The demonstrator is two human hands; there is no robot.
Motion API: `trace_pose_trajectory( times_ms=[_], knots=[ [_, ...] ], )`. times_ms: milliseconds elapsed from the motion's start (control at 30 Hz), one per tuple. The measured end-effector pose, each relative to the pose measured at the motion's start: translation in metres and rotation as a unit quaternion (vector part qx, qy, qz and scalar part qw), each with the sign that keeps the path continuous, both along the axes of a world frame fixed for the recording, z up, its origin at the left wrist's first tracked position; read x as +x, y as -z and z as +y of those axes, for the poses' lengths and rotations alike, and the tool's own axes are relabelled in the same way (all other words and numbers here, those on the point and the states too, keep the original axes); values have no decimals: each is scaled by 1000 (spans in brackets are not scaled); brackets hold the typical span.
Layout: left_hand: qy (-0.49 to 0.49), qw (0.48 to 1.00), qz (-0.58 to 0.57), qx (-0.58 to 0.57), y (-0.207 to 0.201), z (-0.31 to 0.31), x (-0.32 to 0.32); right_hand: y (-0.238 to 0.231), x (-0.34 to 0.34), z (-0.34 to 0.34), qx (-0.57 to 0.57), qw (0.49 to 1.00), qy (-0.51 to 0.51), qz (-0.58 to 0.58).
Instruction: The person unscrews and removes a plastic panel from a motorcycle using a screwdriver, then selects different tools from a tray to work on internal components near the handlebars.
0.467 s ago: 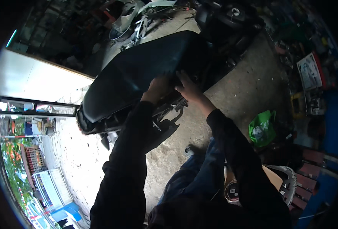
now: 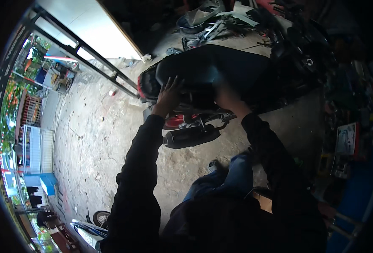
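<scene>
A motorcycle with a long black seat (image 2: pixel 245 65) stands in front of me, its rear end to the left. My left hand (image 2: pixel 168 99) lies at the near side of the seat's rear part, fingers spread and pointing away from me. Farther forward, my right hand (image 2: pixel 229 100) is at the seat's near lower edge; motion smears its fingers, and whether it grips anything is hidden. Below my hands are the black muffler (image 2: pixel 193 137) and part of a red wheel (image 2: pixel 175 122).
Loose body panels and a dark basin (image 2: pixel 190 26) lie beyond the motorcycle. A black metal frame (image 2: pixel 89 55) slants down to its rear. Boxes and tools, including a red-edged box (image 2: pixel 347 138), crowd the right side. Another two-wheeler (image 2: pixel 87 232) stands at lower left.
My view has swung left, bringing the muffler and red wheel into sight. My hands, close together before, are now apart along the seat, the left one nearer its rear.
</scene>
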State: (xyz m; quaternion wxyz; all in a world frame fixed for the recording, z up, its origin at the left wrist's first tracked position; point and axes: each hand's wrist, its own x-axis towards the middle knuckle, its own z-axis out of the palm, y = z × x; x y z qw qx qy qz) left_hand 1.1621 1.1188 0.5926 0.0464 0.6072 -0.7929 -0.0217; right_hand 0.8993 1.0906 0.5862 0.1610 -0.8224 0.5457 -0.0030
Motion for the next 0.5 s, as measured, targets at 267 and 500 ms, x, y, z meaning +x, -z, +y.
trace_pose_trajectory(
  times_ms=[267,500],
  knots=[
    [46,994,100,10,-5,-8,40,-14,87,1,-102,985,-118,79],
    [107,987,117,-3,-4,-18,62,-13,126,-6,-206,937,-146,244]
  ],
)
